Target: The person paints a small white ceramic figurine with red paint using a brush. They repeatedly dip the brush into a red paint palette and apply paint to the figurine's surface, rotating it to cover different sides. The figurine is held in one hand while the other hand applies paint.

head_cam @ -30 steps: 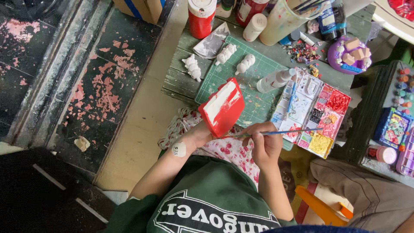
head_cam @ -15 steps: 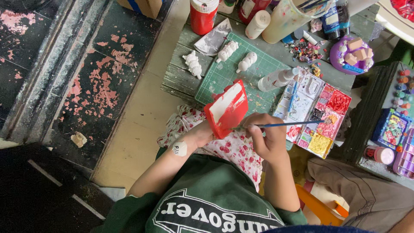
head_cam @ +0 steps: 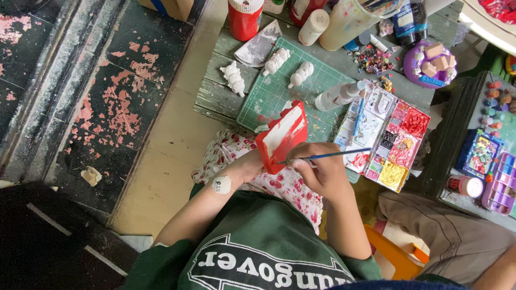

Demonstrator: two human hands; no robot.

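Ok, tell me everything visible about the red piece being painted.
The red piece is a flat, blocky form with a notched top edge, coated red with a white unpainted streak across its face. The left hand holds it tilted at its lower edge, above the floral cloth. The right hand's brush tip touches it.

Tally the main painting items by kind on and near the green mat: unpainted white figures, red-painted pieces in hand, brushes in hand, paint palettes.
Unpainted white figures: 3
Red-painted piece, held by the left hand: 1
Brush, in the right hand: 1
Paint palette: 1
Total: 6
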